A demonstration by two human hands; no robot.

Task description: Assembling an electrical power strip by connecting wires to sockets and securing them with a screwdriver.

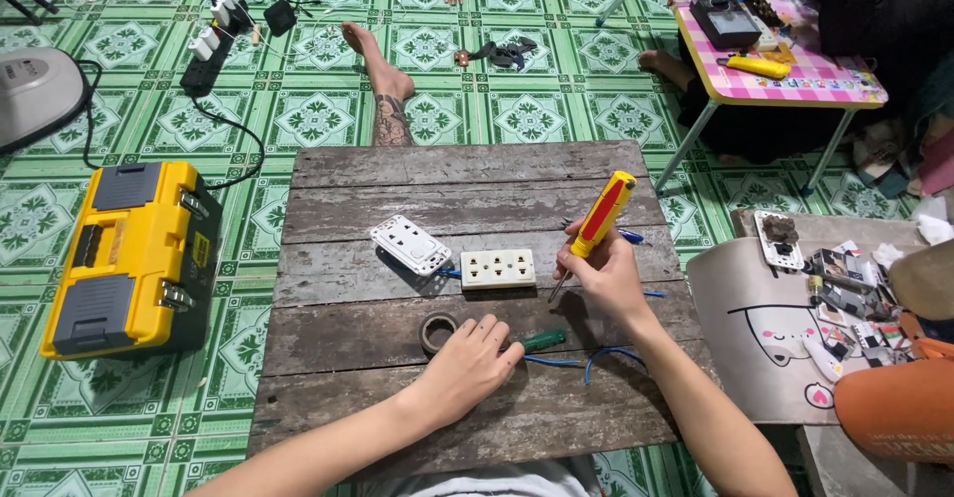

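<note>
My right hand [603,276] grips a yellow and red screwdriver [599,222], its tip pointing down at the wooden board [397,174] just right of a white socket block [498,268]. A second white switch plate [410,245] lies tilted to the left of that block. My left hand [469,366] rests on the board with fingers spread, holding nothing, beside a roll of black tape [436,331] and touching a small green-handled tool [543,339]. Blue wire [608,355] loops near my right wrist.
A yellow toolbox [124,253] sits on the green tiled floor at left. A power strip [211,55] with plugs lies at the far left. Another person's foot [379,78] reaches the board's far edge. A pink table [785,70] and a mat with parts [755,338] stand at right.
</note>
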